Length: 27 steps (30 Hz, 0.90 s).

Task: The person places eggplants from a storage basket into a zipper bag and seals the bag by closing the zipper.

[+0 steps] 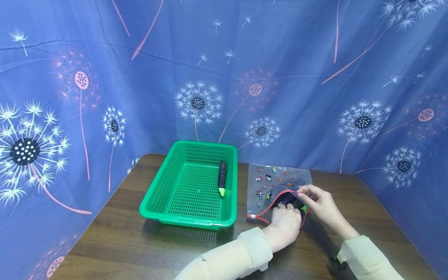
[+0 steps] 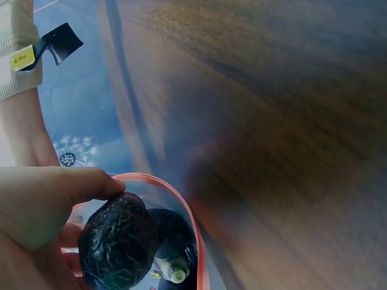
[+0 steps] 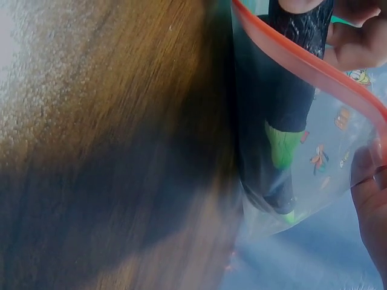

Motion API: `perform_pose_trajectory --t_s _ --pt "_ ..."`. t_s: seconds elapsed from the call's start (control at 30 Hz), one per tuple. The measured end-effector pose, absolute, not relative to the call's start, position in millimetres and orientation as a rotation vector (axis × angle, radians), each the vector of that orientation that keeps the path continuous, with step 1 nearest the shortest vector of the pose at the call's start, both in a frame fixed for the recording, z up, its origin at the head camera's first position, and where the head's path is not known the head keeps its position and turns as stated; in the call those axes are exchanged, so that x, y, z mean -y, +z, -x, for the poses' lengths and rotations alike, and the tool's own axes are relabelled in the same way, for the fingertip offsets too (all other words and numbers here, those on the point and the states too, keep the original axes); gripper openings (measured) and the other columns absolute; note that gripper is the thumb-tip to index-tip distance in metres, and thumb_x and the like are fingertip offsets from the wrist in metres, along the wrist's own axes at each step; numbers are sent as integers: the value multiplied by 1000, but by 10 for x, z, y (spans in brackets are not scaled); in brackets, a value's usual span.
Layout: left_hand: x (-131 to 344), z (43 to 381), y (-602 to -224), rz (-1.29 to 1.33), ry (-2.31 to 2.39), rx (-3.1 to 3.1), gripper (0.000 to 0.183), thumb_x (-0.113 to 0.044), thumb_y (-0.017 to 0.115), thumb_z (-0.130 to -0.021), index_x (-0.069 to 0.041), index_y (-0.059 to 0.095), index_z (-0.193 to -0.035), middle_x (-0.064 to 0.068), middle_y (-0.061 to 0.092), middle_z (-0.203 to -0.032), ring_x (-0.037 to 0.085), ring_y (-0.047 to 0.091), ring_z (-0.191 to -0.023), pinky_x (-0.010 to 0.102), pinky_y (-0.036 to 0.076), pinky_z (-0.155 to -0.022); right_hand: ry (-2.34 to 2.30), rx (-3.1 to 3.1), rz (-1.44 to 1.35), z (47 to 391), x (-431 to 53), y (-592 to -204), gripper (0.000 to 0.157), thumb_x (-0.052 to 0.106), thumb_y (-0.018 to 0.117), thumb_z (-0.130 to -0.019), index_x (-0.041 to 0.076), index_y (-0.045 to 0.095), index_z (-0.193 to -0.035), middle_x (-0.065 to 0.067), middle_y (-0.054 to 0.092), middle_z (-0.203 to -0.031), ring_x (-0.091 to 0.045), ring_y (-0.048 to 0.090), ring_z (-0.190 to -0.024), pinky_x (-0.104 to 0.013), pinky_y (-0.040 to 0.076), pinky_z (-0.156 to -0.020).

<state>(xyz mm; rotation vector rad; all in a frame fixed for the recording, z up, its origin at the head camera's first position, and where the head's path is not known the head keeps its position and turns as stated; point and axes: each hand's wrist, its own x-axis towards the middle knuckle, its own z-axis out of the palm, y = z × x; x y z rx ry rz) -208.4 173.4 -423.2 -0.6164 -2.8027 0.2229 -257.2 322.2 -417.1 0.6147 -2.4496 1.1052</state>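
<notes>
A clear zip bag [image 1: 257, 182] with cartoon prints and a red rim lies on the table, its mouth spread. My left hand [image 1: 286, 225] is at that mouth, gripping a dark, wrinkled eggplant [image 2: 118, 241] between thumb and fingers. Its green cap [image 3: 283, 145] points down into the bag in the right wrist view. Beside it, inside the bag, lies at least one more dark eggplant [image 2: 169, 229]. My right hand [image 1: 323, 206] pinches the bag's red rim on the far right side. How many eggplants the bag holds is partly hidden by the left hand.
Left of the bag stands a green perforated basket [image 1: 189, 221], with one dark eggplant [image 1: 222, 177] along its right inner side. A white slider [image 1: 251, 216] sits at the bag's left corner. Blue dandelion-print cloth [image 1: 224, 97] hangs behind the wooden table [image 1: 115, 241].
</notes>
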Motion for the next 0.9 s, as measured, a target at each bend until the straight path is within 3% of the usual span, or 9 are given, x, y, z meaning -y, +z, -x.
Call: perform_pose_trajectory --t_s 0.4,0.7,0.9 --pt "-1781 2115 -4295 602 187 2786 40 -56 72 -72 -26 61 -97 -7 58 -88 11 59 -82 26 45 -61 1152 2471 -588 2571 -3208 -4172 9 10 66 -88 16 64 -94 -7 67 -79 -19 57 -54 -25 45 -45" --pt "-1770 2136 -4343 614 174 2792 36 -54 69 -75 -27 59 -95 -8 58 -87 10 58 -77 27 43 -57 1131 2469 -581 2573 -3204 -4165 10 9 65 -88 15 65 -94 -6 67 -79 -7 56 -60 -23 45 -53" --pt "-1716 2128 -4367 623 131 2822 42 -58 70 -73 -26 57 -97 -7 59 -86 11 58 -76 28 43 -57 1134 2470 -581 2576 -3199 -4166 9 9 65 -88 15 65 -95 -7 67 -79 -8 56 -61 -22 45 -56"
